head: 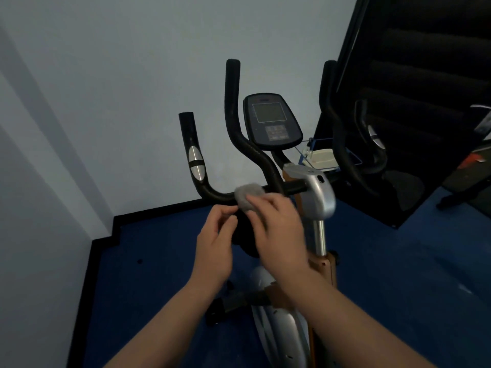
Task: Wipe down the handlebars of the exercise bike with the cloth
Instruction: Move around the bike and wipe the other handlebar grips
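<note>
The exercise bike's black handlebars (233,123) rise in front of me, with a lower left grip (195,160) carrying a silver pulse sensor. A small grey cloth (245,196) sits bunched against the horizontal bar just left of the stem. My right hand (279,229) holds the cloth against that bar, fingers curled over it. My left hand (215,243) hovers just below and left of the cloth, its fingers loosely curled near the cloth's lower edge; whether it touches the cloth is unclear. The right-side bars (337,134) stand untouched.
A console with a dark screen (271,120) sits between the bars. The silver and orange stem (318,197) drops to the bike frame on a blue floor. A pale wall is close at left; a large black object (425,102) stands at right.
</note>
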A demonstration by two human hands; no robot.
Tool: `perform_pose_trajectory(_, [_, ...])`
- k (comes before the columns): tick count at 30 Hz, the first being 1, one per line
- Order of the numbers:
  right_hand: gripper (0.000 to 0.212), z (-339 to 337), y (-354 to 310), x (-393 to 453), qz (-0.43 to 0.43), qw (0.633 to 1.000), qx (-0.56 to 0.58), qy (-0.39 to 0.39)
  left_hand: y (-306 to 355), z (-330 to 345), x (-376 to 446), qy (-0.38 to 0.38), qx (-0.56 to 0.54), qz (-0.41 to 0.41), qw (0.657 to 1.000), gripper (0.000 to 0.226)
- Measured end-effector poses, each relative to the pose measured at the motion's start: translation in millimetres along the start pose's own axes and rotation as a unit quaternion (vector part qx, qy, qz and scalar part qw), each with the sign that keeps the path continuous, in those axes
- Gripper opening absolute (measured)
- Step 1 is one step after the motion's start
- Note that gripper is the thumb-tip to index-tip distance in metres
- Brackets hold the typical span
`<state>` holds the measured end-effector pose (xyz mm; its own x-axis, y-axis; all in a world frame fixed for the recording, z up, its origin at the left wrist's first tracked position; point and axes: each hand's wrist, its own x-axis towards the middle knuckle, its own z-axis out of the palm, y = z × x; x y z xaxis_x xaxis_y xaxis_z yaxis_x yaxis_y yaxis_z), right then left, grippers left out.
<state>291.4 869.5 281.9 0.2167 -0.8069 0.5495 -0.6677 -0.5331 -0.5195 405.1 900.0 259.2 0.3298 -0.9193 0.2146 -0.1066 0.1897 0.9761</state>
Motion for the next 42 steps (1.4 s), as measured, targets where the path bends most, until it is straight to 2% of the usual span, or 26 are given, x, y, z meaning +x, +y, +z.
perform_pose_trajectory(2, [0.033, 14.8, -13.0, -7.1, 0.027, 1.000, 0.006, -0.003, -1.5, 2.7, -2.9, 0.022, -0.018, -0.003, 1.000, 0.023])
perform_pose_trajectory(4, [0.034, 14.9, -15.6, -28.8, 0.056, 0.996, 0.061, -0.009, -4.4, 4.1, -4.0, 0.056, -0.029, -0.016, 0.998, 0.022])
perform_pose_trajectory(8, [0.023, -16.1, 4.2, -39.5, 0.043, 0.984, 0.150, -0.083, -3.2, 5.1, 2.2, 0.084, -0.045, -0.033, 0.995, 0.022])
perform_pose_trajectory(12, [0.023, -11.9, -5.4, -7.6, 0.093, 0.972, 0.211, -0.054, 1.4, 11.9, 9.2, 0.088, -0.033, -0.031, 0.995, 0.027])
perform_pose_trajectory(16, [0.030, 3.0, -17.6, -39.0, 0.082, 0.980, 0.181, -0.030, 3.3, 12.8, 9.4, 0.081, -0.025, -0.034, 0.996, 0.030])
perform_pose_trajectory(20, [0.025, -31.3, 9.2, -49.8, 0.019, 0.989, 0.108, -0.096, 3.9, 13.6, 13.5, 0.072, -0.015, -0.036, 0.997, 0.016])
perform_pose_trajectory(24, [0.026, -48.3, 21.6, -9.4, -0.066, 0.997, -0.025, 0.006, 13.0, 25.0, 31.0, 0.021, 0.064, -0.013, 0.998, 0.015])
perform_pose_trajectory(26, [0.028, -37.5, 21.4, 0.3, -0.038, 0.998, -0.041, 0.020, 15.0, 30.3, 37.8, 0.001, 0.142, 0.011, 0.990, 0.017])
perform_pose_trajectory(30, [0.034, -17.2, 22.2, -26.2, 0.066, 0.991, 0.080, 0.083, 9.0, 30.6, 36.5, -0.011, 0.208, 0.026, 0.978, 0.022])
perform_pose_trajectory(33, [0.040, -20.4, 25.2, -46.4, 0.106, 0.974, 0.155, 0.124, 5.8, 30.2, 34.1, 0.001, 0.230, 0.035, 0.973, 0.023])
perform_pose_trajectory(37, [0.030, -45.2, 45.4, -36.1, 0.162, 0.948, 0.254, 0.099, 6.5, 30.7, 32.4, 0.021, 0.258, 0.066, 0.964, 0.024])
perform_pose_trajectory(39, [0.023, -53.7, 60.1, -11.4, 0.207, 0.929, 0.278, 0.129, 7.6, 30.6, 31.9, 0.032, 0.273, 0.080, 0.958, 0.025])
perform_pose_trajectory(40, [0.022, -53.8, 64.5, 1.2, 0.215, 0.928, 0.274, 0.132, 8.3, 30.7, 31.8, 0.034, 0.279, 0.083, 0.956, 0.025])
perform_pose_trajectory(42, [0.019, -43.4, 66.4, 15.7, 0.199, 0.944, 0.250, 0.085, 10.1, 30.3, 31.8, 0.033, 0.294, 0.089, 0.951, 0.026])
